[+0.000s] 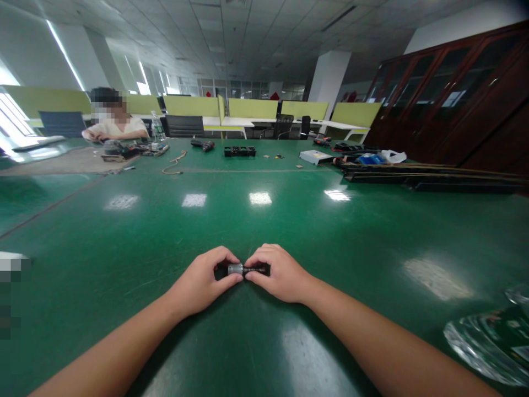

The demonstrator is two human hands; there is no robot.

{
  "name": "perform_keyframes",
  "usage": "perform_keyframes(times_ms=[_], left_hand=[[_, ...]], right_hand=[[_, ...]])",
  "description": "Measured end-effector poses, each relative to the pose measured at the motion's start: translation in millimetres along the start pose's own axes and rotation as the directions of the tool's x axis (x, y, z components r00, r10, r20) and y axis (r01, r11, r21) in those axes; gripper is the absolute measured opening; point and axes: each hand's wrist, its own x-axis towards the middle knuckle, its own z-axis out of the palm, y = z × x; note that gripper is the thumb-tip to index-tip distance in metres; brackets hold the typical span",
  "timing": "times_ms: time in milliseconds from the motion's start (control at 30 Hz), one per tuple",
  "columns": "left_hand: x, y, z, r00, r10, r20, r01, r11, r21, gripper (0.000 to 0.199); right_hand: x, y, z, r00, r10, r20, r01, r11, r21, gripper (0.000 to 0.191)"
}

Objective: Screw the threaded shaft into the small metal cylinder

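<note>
A small silver metal cylinder (236, 269) with a thin, dark, ribbed shaft (255, 270) lies sideways between my two hands, just over the green table. My left hand (201, 282) pinches the cylinder between thumb and fingers. From the other side, my right hand (282, 272) closes thumb and forefinger around the shaft where it meets the cylinder. The far end of the shaft runs back into the right palm, partly hidden.
The green tabletop (165, 231) stretches ahead. Along its far side are a power drill (202, 145), a black part (239, 151), a cable (176, 162) and a silver box (316, 157). Long dark strips (384, 175) lie right; a plastic bottle (491, 344) is near. A person (118, 124) sits opposite.
</note>
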Motion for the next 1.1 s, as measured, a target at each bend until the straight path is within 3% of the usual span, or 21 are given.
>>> perform_keyframes(times_ms=[1100], left_hand=[[1.1, 1.2, 0.2, 1.000, -0.026, -0.003, 0.026, 0.999, 0.034, 0.018]], right_hand=[[0.0, 3.1, -2.9, 0.999, 0.033, -0.025, -0.033, 0.999, -0.014, 0.008]])
